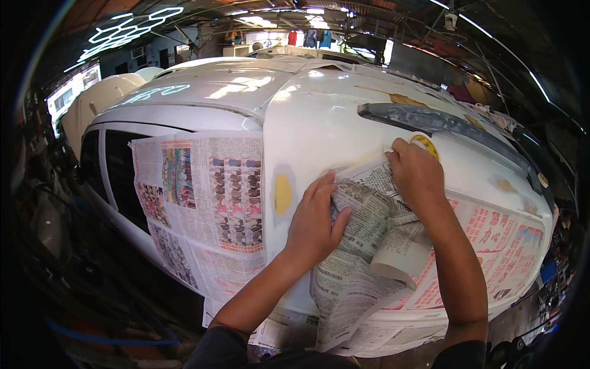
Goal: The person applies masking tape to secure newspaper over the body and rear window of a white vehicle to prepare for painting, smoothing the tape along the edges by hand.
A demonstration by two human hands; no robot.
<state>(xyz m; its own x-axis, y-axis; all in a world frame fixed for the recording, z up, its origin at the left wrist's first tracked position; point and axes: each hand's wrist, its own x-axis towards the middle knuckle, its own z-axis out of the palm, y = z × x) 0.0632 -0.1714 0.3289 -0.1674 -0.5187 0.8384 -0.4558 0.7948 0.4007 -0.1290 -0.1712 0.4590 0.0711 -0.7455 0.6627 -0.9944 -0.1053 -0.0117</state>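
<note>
A crumpled newspaper sheet hangs over the white car body, its lower part curling. My left hand lies at its upper left edge, fingers spread against the sheet and the panel. My right hand pinches the sheet's upper right edge, with a roll of masking tape held at its far side, partly hidden by the fingers. A yellow filler patch shows left of my left hand. Flat newspaper covers part of the car's side, and red-printed newspaper covers an area right of my right forearm.
A dark scuffed spoiler juts from the body beyond my right hand. Brown worn spots mark the panel at right. More newspaper hangs along the near lower edge. A beige car panel stands at far left.
</note>
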